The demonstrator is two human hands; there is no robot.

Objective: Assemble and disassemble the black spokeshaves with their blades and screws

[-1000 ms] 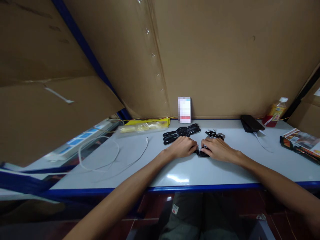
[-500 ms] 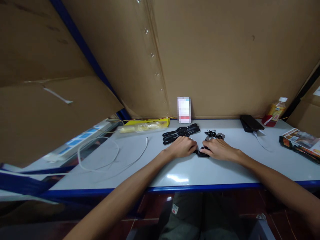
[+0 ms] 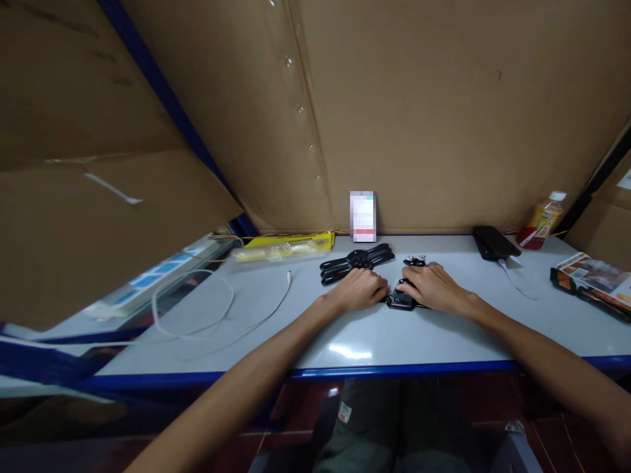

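Between my hands a black part (image 3: pixel 401 301) lies on the white table, with a thin arm running under the fingers on its left side. My left hand (image 3: pixel 363 289) is closed on that left end. My right hand (image 3: pixel 430 287) bends over the part's right side, thumb and fingers at its top; what they hold, if anything, is too small to make out. Small black and shiny pieces (image 3: pixel 415 261) sit just behind my right hand. Behind my left hand rest several glossy black elongated pieces (image 3: pixel 355 261) in a cluster.
A phone (image 3: pixel 363 217) leans on the cardboard wall. A yellow packet (image 3: pixel 286 248), white cable (image 3: pixel 221 336) and power strip (image 3: pixel 152 279) lie left. A black device (image 3: pixel 495 243), bottle (image 3: pixel 545 222) and snack packet (image 3: pixel 594 282) are right.
My right hand has shifted slightly, its thumb and fingers now higher, so more of the black part shows. My left hand has stayed in place.
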